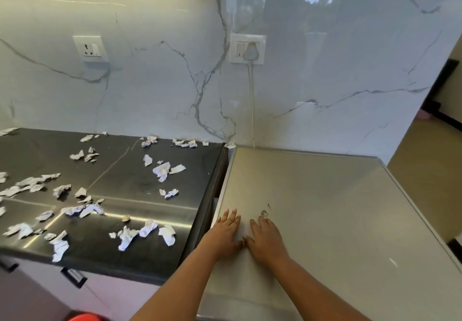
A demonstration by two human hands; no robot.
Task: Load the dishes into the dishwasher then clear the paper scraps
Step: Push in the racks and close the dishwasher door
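- My left hand [226,232] and right hand [266,239] lie flat, fingers spread, holding nothing, thumbs nearly touching, on the steel top [325,208] that I take for the dishwasher.
- No dishes show anywhere, so I judge that part done or out of sight.
- The scraps [163,170] lie scattered over the dark counter [130,188] to my left, a few tight against the wall [150,90].
- They look light, soft and crumpled: easy to pinch, quick to drift, so I would sweep them into a heap and scoop.
- A small smudge [264,212] sits just past my right fingertips.
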